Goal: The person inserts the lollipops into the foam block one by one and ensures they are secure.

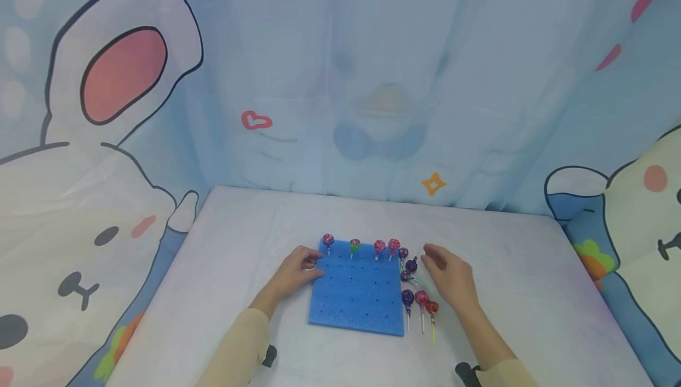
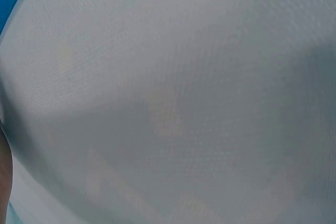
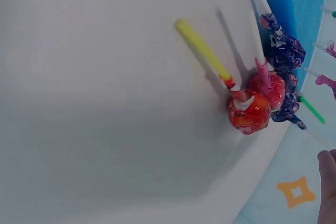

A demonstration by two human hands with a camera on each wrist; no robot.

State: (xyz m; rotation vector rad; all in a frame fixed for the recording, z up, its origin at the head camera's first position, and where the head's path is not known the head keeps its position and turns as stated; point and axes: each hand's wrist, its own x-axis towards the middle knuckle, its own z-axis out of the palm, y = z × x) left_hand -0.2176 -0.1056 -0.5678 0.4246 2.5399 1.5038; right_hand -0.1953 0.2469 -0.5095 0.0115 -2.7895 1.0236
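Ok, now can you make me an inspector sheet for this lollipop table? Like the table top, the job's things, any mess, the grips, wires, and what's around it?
Surface: white table, with the things grouped near its middle.
Job's things: blue board lying flat; four lollipops stand along its far edge; six loose lollipops lie by its right edge, purple, pink and red-orange.
Clutter: nothing seen.
Grips: left grip, a bare hand, is at the board's left edge; right grip, also bare, is beside the loose lollipops, and whether it touches one is unclear.
Cables: nothing seen.
Surroundings: light blue curtain behind, with big cartoon animals at both sides.
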